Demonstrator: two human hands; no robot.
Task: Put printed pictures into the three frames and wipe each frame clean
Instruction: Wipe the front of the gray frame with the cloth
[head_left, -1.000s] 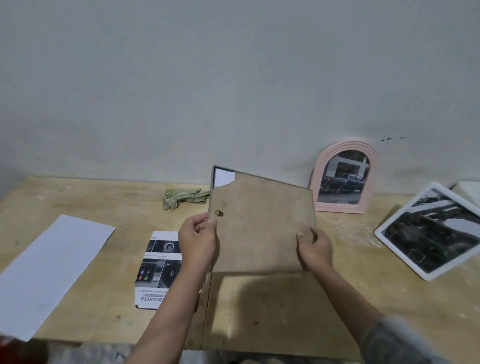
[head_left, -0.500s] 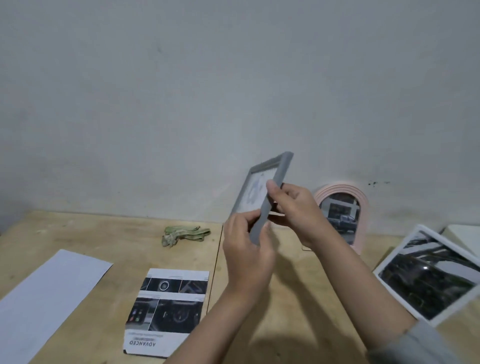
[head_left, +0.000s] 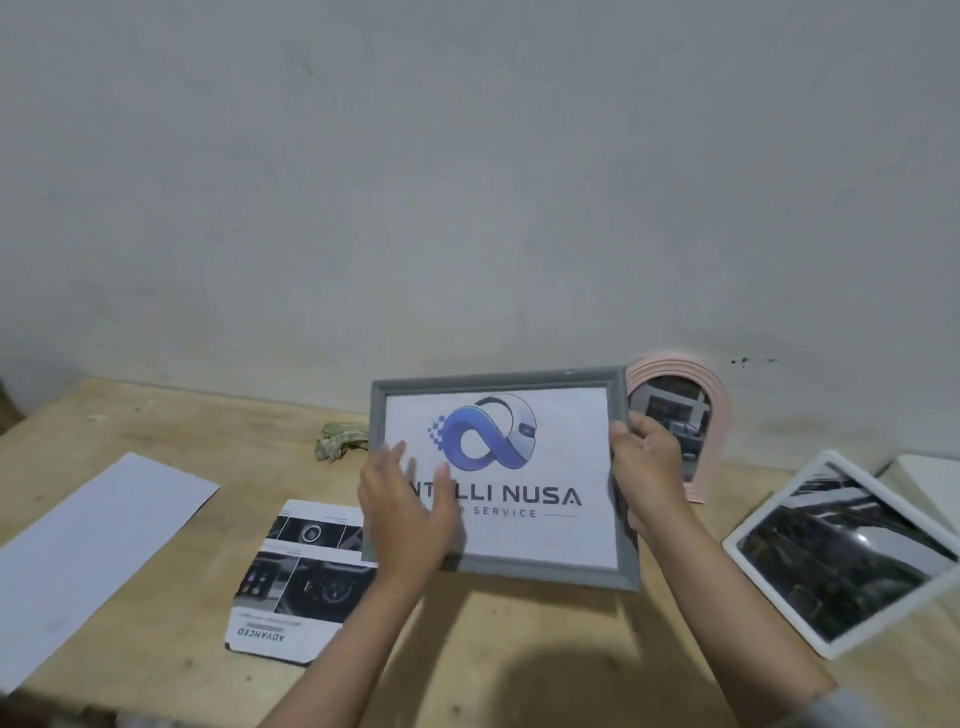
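Observation:
A grey rectangular frame (head_left: 626, 545) is held upright above the wooden table, its front facing me, with a blue logo print (head_left: 545, 467) inside. My right hand (head_left: 649, 478) grips its right edge. My left hand (head_left: 402, 514) lies flat and blurred over the lower left of the glass, fingers spread. A pink arched frame (head_left: 714, 405) with a car picture leans on the wall behind. A white frame (head_left: 841, 551) with a dark picture lies at the right. A crumpled green cloth (head_left: 337, 439) rests near the wall.
A printed car leaflet (head_left: 296, 577) lies on the wooden table (head_left: 156, 649) under my left forearm. A blank white sheet (head_left: 88, 551) lies at the left. A white object (head_left: 930, 483) sits at the far right edge. The grey wall stands close behind.
The grey frame was turned from showing its brown back, through edge-on, to front facing me. My left hand left the edge and now lies flat on the glass.

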